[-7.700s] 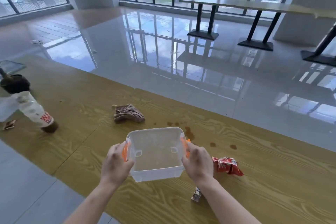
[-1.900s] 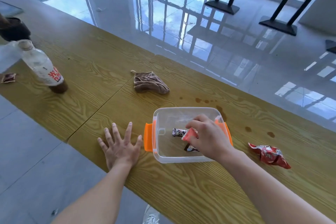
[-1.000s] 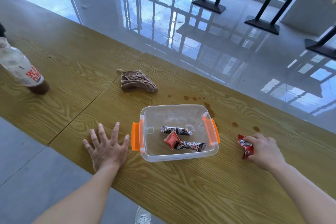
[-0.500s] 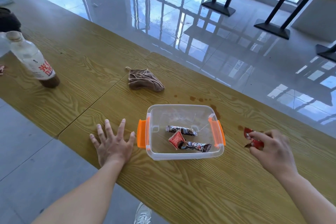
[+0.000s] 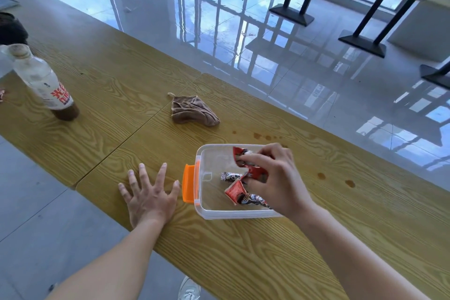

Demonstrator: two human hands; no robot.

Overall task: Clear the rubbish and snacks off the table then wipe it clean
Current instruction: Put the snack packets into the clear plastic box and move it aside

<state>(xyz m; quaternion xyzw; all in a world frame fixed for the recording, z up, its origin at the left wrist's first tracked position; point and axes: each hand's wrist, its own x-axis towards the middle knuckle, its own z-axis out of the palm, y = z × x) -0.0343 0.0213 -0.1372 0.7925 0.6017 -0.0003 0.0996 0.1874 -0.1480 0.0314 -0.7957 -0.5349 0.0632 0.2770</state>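
Over the clear box (image 5: 204,192), the right grip (image 5: 275,178) pinches a red wrapper (image 5: 253,170); the left grip (image 5: 148,195) lies spread flat on the worktop (image 5: 341,226).

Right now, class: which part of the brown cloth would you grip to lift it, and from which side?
Probably the bunched folds in the middle of the brown cloth, pinched from straight above. It lies crumpled and low on the table, so its edges offer little to get under, while the raised folds give something to pinch.
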